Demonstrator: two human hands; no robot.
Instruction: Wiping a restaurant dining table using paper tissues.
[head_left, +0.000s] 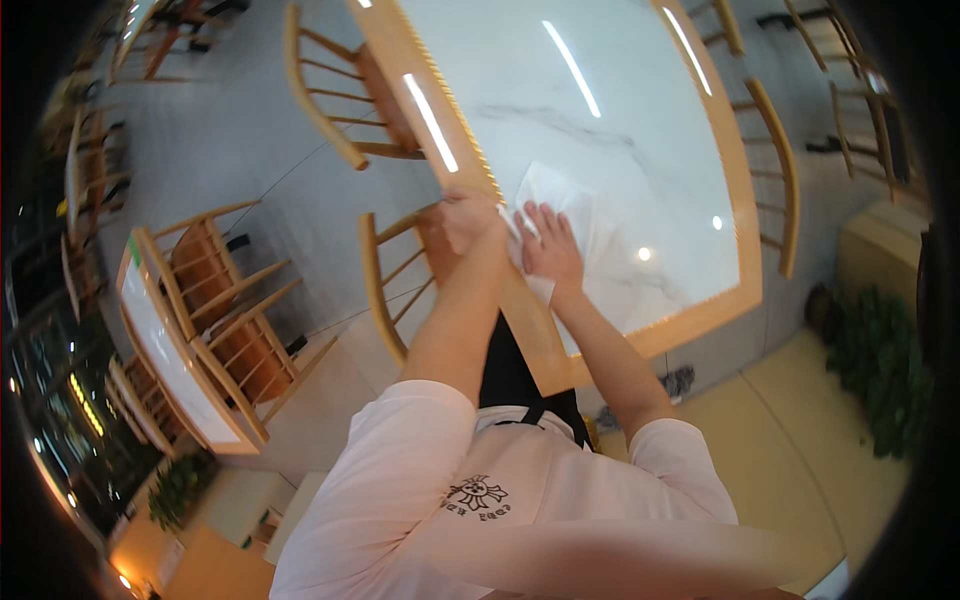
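A white marble-patterned table (667, 172) with a light wooden rim lies before me. My right hand (553, 244) rests on a thin white cloth or paper sheet (551, 184) on the tabletop, palm down with its fingers spread. The sheet looks creased and spreads out beyond the fingertips and to the right of the hand. At the table's left rim is my left hand (469, 216), blurred, with its fingers curled. A white edge shows beside its wrist. Whether the left hand grips the rim, the sheet or nothing is unclear.
Wooden chairs with brown seats (386, 97) stand along the table's left side, one right beside my left arm. More chairs (780, 172) line the right side. A second table (176, 360) with chairs is at the left. Green plants (877, 375) stand at the right.
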